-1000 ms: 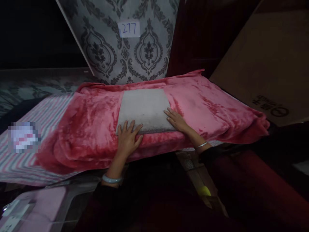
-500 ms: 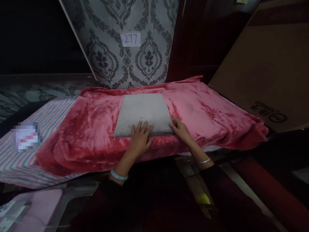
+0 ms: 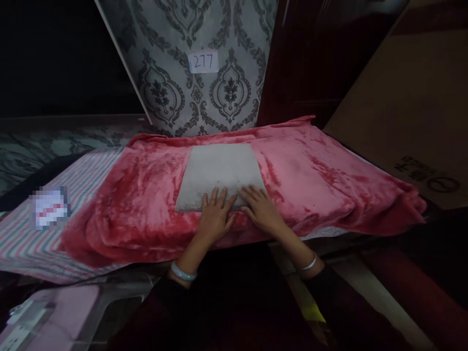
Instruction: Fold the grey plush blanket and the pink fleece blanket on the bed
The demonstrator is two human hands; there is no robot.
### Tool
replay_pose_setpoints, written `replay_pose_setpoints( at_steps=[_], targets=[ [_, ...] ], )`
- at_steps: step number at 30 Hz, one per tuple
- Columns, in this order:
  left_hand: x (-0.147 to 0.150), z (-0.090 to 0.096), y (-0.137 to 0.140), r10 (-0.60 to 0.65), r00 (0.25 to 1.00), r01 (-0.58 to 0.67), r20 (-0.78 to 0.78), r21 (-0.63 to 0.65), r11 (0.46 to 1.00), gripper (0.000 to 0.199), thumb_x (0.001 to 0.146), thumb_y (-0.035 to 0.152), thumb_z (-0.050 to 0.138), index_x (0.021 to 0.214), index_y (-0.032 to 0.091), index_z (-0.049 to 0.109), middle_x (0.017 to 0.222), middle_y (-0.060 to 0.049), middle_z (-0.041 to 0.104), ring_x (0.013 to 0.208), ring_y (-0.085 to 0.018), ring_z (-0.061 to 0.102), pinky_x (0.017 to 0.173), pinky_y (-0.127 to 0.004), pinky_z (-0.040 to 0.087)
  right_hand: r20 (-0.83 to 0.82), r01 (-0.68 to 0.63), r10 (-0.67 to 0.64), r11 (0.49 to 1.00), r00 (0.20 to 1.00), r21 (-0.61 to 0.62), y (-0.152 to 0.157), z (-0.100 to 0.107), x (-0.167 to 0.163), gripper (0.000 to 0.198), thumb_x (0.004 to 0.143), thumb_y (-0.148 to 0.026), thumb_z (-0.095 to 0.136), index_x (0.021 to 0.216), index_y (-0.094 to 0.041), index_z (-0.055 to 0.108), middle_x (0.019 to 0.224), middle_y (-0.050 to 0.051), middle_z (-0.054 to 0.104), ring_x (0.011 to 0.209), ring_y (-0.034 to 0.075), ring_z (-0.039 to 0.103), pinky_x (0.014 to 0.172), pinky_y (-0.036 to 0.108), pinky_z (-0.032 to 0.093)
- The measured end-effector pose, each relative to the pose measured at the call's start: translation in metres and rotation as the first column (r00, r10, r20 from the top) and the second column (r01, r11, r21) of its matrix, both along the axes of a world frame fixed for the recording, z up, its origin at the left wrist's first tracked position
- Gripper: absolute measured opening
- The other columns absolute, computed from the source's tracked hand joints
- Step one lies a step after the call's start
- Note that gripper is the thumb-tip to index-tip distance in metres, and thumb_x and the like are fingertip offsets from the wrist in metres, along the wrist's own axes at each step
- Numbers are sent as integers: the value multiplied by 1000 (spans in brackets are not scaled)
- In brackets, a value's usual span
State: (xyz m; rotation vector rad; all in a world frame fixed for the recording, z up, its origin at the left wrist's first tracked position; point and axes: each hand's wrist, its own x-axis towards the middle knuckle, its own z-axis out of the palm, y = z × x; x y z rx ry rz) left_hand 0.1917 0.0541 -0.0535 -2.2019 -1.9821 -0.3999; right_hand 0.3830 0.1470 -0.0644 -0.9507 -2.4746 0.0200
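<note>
A flat grey folded cloth (image 3: 221, 168), roughly square with a fuzzy surface, lies on a pink-red plush blanket (image 3: 303, 165). My left hand (image 3: 215, 212) rests on the cloth's near edge, fingers spread and pointing away from me. Beside it, my right hand (image 3: 261, 209) lies over the near right corner with its fingers stretched out. Neither hand grips anything. The cloth's near edge is partly hidden under both hands.
A striped sheet (image 3: 87, 168) shows left of the blanket, with a small blurred-out item (image 3: 50, 208) on it. A large cardboard box (image 3: 409, 112) stands at the right. Behind is patterned wallpaper (image 3: 168, 58) with a paper marked 277 (image 3: 204, 61). A pink item (image 3: 69, 307) sits below left.
My right hand has moved left from the cloth's right edge onto its near right part, fingers now flat. My left hand stays on the near edge. The view has shifted slightly.
</note>
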Motion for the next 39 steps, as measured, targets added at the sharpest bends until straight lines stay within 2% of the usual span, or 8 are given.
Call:
replay_pose_setpoints(
  at_steps=[6, 16, 22, 24, 27, 32, 35, 39],
  targets=[
    [-5, 5, -1, -7, 1000, 7, 1, -55, 998, 59, 101, 49, 50, 157, 28, 48, 168, -11, 37, 156, -38, 30, 123, -68, 26, 45, -2, 3, 1000, 999, -7, -9, -21, -7, 54, 105, -38, 47, 157, -24, 48, 163, 9, 45, 152, 31, 38, 122, 59, 30],
    [-22, 21, 3, -36, 999, 36, -2, -109, 993, 58, 101, 46, 51, 156, 28, 48, 163, -10, 45, 154, -34, 37, 124, -62, 31, 13, 3, -3, 1000, 1000, 23, -8, -23, -8, 53, 105, -39, 47, 156, -26, 50, 161, 9, 48, 151, 31, 40, 122, 59, 28],
    [-41, 29, 9, -51, 999, 46, -19, -182, 982, 69, 101, 52, 49, 162, 20, 38, 169, -17, 32, 158, -35, 27, 125, -66, 23, -50, -37, 42, 995, 998, 90, -16, -28, 0, 49, 105, -33, 46, 153, -26, 53, 160, 10, 49, 149, 30, 40, 120, 57, 31],
    [-40, 36, 16, -131, 991, 131, 19, -233, 964, 66, 104, 52, 40, 161, 20, 38, 169, -16, 33, 159, -31, 26, 126, -62, 22, -113, -47, 60, 992, 992, 114, -21, -31, 2, 48, 105, -31, 44, 151, -24, 55, 156, 11, 54, 146, 29, 44, 120, 55, 34],
    [-29, 41, 36, -336, 937, 350, 99, -275, 896, 58, 107, 49, 29, 161, 28, 39, 168, -8, 37, 159, -22, 26, 129, -54, 18, -185, -38, 61, 991, 981, 128, -26, -37, 2, 46, 104, -28, 44, 147, -23, 60, 146, 12, 61, 138, 29, 50, 118, 53, 37],
    [-26, 27, 76, -504, 861, 502, 73, -285, 816, 57, 107, 54, 31, 160, 35, 40, 167, -5, 40, 157, -20, 30, 129, -51, 19, -185, -1, 21, 994, 982, 108, -28, -43, -2, 42, 102, -28, 47, 140, -23, 66, 135, 12, 66, 128, 30, 54, 114, 52, 41],
    [-45, 25, 98, -473, 881, 458, 28, -306, 835, 57, 105, 54, 35, 160, 36, 40, 167, -5, 38, 158, -22, 30, 128, -52, 21, -200, 13, 7, 995, 980, 98, -27, -44, -4, 42, 102, -28, 47, 140, -27, 66, 133, 10, 67, 126, 29, 55, 113, 52, 41],
    [-62, 43, 120, -255, 964, 214, -77, -345, 914, 65, 102, 54, 43, 162, 28, 37, 171, -10, 28, 160, -32, 22, 126, -65, 13, -247, 21, 5, 995, 969, 102, -27, -47, -5, 41, 103, -28, 47, 138, -29, 67, 133, 8, 68, 127, 27, 56, 116, 51, 39]
  ],
)
